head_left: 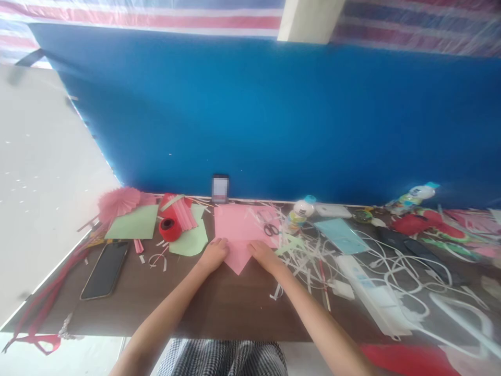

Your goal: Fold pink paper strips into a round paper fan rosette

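Left hand (216, 254) and right hand (264, 256) touching pink paper sheet (234, 224) with pointed near end, cannot tell if pinching; black-handled scissors (270, 230) just beyond right.

A sheet of pink paper (230, 222) is lying flat on the dark brown desk (230, 313), its straight far edge facing the back. On the near side, the pink is tapering into a triangle (238, 261), its tip pointing toward the desk's front edge. Standing here, I'm not managing to see whether that's a fold or a separate piece.
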The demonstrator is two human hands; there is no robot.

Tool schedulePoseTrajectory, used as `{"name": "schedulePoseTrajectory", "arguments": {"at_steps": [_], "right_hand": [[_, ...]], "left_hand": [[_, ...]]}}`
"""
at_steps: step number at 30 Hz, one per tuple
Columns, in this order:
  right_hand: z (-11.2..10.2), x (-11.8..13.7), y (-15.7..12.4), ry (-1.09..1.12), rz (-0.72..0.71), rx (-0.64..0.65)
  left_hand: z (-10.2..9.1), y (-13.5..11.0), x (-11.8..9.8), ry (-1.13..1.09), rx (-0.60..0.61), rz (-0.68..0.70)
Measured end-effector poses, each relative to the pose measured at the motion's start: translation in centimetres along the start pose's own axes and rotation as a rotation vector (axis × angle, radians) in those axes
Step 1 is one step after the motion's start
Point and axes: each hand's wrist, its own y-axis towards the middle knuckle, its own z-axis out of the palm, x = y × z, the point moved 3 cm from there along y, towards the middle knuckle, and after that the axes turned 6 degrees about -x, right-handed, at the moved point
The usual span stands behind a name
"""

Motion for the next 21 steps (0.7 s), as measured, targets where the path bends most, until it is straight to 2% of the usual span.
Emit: {"name": "schedulePoseTrajectory", "arguments": {"at_steps": [3,5,10,16,21], "right_hand": [[0.4,-0.4,0.4,0.019,0.011,-0.020],[0.6,-0.7,0.6,0.043,0.034,-0.034],[0.9,-1.8,0.9,0.118,0.138,-0.063],[1.2,-3.1,1.3,0.177,0.320,-0.080],[1.6,-3.5,1.7,0.195,0.447,-0.069]], "left_hand": [[0.2,0.0,0.6,-0.048,0.053,-0.014],[0.2,0.3,1.2,-0.117,0.059,-0.084],[0.2,0.9,2.6,-0.283,-0.058,-0.301],[1.1,0.7,3.4,-0.277,-0.085,-0.506],[1.4,1.0,3.5,-0.246,-0.075,-0.589]]}}
